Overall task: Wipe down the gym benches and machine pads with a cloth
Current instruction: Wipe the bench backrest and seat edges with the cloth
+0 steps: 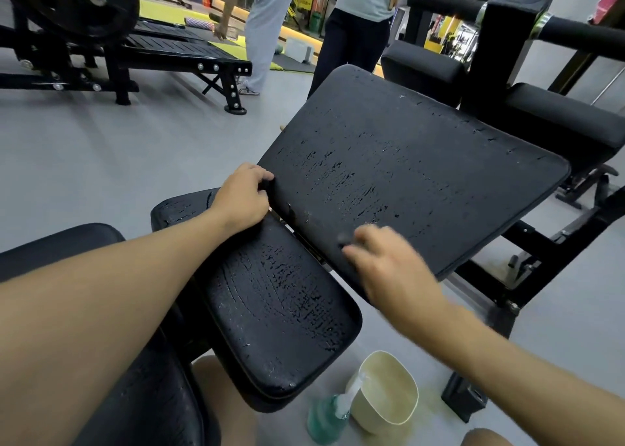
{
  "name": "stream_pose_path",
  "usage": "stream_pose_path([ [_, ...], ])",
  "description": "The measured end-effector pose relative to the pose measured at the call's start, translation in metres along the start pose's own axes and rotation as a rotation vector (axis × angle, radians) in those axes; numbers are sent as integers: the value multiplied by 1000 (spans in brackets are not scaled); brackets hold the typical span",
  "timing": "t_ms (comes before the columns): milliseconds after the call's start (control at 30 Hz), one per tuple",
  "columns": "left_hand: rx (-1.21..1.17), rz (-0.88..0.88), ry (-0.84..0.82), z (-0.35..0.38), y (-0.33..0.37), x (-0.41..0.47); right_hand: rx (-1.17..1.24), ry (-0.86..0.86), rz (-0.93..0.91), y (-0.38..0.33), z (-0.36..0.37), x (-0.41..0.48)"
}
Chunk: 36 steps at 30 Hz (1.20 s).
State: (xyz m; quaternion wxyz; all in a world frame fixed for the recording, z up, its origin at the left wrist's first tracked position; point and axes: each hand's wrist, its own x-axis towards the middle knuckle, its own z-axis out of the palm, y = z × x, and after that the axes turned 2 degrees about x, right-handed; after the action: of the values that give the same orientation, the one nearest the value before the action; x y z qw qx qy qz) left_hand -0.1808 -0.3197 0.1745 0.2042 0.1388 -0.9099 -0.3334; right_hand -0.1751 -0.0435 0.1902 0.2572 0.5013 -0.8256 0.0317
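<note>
Where my left forearm crosses the view, it covers most of a black pad [67,242] at the far left, so only its top corner and a strip by my knee show. Behind it a plate-loaded machine [162,46] stands on the grey floor [101,148], its upper part cut off by the frame. My left grip [245,195] is curled onto the left edge of the tilted back pad [422,161], near its lower corner, with the fingertips lost against the black vinyl. Just below my wrist lies the seat pad [277,310], its surface cracked and flaking like the back pad's; my forearm hides its near left end. Two people [358,23] stand beyond the back pad, shown only from the chest down. My right grip [382,259] is smeared by motion over the back pad's lower edge. Something small and dark sits at its fingertips, but I cannot tell whether that is the cloth, or whether the fingers are closed on anything. On the floor beneath my right forearm a spray bottle [328,415] of green liquid stands just beside a cream bowl [385,391]; the bottle is blurred. At the far right black roller pads [581,33] run out of view.
</note>
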Motion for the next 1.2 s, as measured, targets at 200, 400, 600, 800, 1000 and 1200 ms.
stream_pose_path([
  [200, 88, -52, -23, 0, 6, -3, -75, -10, -5, 40, -8, 35],
  [400, 86, -162, -79, 1, 2, -5, 37, -125, -199, -13, 12, 28],
  [600, 68, -178, -56, -2, 3, -4, 37, 28, 96, 18, 15, 68],
  [800, 29, -198, -58, -4, 4, -4, 48, -107, -68, 18, 25, 89],
  [1000, 34, -198, -51, -5, 2, -3, 122, -146, -122, -19, 52, 93],
  [1200, 4, -192, -61, -7, 4, -5, 65, 30, 180, 24, 44, 139],
])
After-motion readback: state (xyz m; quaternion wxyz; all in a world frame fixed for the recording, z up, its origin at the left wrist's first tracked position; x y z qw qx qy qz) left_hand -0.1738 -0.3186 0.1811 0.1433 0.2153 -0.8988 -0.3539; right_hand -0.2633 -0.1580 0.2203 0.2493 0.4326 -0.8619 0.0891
